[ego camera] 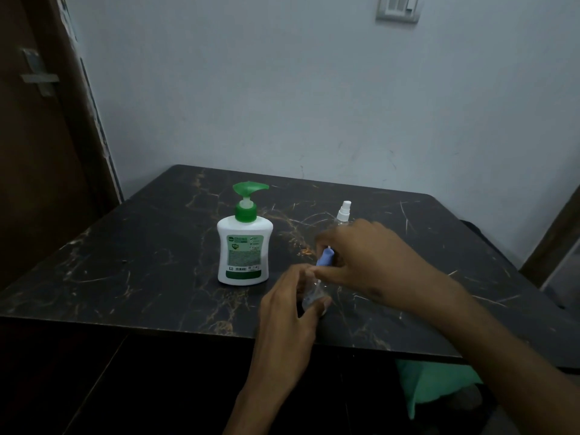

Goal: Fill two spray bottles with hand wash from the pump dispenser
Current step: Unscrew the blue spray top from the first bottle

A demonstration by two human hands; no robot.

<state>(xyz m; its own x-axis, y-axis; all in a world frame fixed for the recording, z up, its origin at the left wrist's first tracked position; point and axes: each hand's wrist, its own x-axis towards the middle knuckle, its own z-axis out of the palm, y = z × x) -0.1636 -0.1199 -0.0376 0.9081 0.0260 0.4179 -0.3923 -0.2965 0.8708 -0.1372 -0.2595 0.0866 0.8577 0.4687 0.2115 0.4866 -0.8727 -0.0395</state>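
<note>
I see a dim room. A black marble-patterned table (131, 246) with gold and white veining has its far edge against a pale bluish wall (282, 89). A switch plate (398, 7) sits high on that wall. A dark brown door (37, 152) with a metal latch (39, 75) stands past the table's left edge.

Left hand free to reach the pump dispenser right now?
Probably not at once: the left hand grips the clear spray bottle whose blue cap the right hand holds. The path to the pump dispenser itself looks unobstructed.
</note>
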